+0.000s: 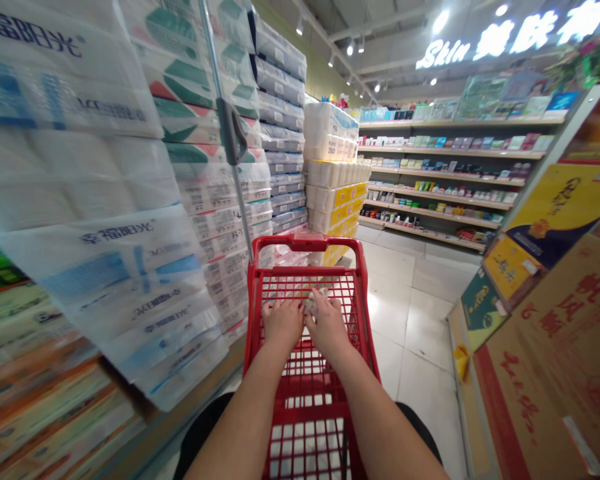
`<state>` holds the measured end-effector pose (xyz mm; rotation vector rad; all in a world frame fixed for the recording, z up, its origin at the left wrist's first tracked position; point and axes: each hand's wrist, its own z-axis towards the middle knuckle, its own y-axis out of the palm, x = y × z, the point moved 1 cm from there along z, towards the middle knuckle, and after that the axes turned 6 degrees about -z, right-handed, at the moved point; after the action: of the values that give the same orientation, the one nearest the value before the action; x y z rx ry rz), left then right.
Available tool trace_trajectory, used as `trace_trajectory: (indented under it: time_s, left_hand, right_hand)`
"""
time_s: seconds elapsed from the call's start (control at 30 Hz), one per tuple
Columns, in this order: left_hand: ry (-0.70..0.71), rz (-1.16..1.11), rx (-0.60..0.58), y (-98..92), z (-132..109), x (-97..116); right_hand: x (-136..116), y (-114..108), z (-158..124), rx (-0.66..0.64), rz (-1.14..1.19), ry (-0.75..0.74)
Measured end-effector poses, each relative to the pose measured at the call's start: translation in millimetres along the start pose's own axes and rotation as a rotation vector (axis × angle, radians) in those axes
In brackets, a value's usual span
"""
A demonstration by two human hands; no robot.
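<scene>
The wire edge of a red shopping trolley point(300, 242) is being held by the left hand point(283, 325) and the right hand point(327, 325), fingers together and curled over, and a crumpled pale scrap point(314, 301) sits between them, whether clamped or merely pressed cannot be told. Plastic-wrapped toilet rolls point(90, 200) are stacked close on the left: a clipped corner could topple them, and a slackened hold could let the scrap fall through the mesh.

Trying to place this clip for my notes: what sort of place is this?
Likely a supermarket aisle: stacked toilet-paper packs, a red shopping cart, and shelves of packaged toiletries.
</scene>
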<state>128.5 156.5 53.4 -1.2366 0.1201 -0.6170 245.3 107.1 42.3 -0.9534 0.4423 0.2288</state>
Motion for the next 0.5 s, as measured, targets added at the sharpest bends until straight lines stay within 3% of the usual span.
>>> trace_trajectory:
  time_s: [0.2,0.37,0.5]
  left_hand:
    - [0.005,0.019,0.004,-1.9,-1,-2]
    - [0.019,0.026,-0.015,-0.7,0,-3]
    - [0.018,0.020,0.007,0.6,0,-3]
  right_hand:
    - [-2,3,-1,0.011,-0.007,0.018]
    - [-3,5,-1,-0.062,-0.036,-0.081]
    - [11,-7,6,0.053,-0.049,0.036]
